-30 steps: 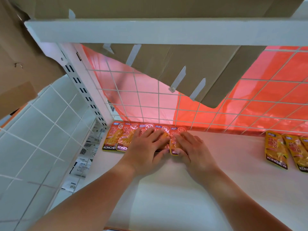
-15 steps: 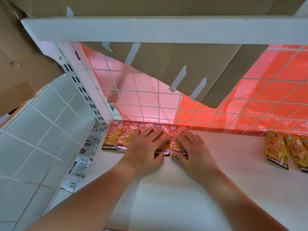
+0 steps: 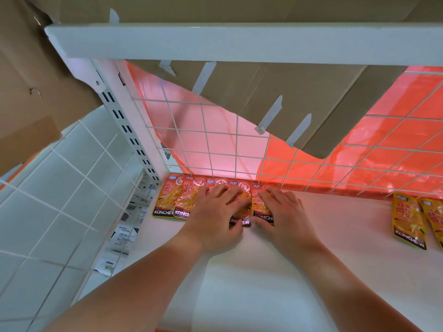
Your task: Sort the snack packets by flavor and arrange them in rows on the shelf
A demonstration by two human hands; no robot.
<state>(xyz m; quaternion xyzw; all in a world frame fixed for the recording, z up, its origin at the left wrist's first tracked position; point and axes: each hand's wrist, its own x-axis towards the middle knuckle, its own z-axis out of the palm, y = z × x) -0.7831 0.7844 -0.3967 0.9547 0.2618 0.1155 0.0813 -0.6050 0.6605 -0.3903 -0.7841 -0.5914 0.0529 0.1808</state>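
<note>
At the back left corner of a white shelf (image 3: 311,271), a row of red-orange snack packets (image 3: 167,200) lies flat, side by side, against a white wire grid (image 3: 237,144). The left hand (image 3: 215,216) rests on the middle packets with its fingers spread and flat. The right hand (image 3: 285,216), just beside it, presses flat fingers on the rightmost packet of the row. Well apart, at the shelf's right edge, lie two yellow packets (image 3: 408,221). Brown cardboard (image 3: 287,92) hangs behind the grid.

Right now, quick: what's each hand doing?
Left hand: open, flat on the red packets.
Right hand: open, pressing the row's end packet.
</note>
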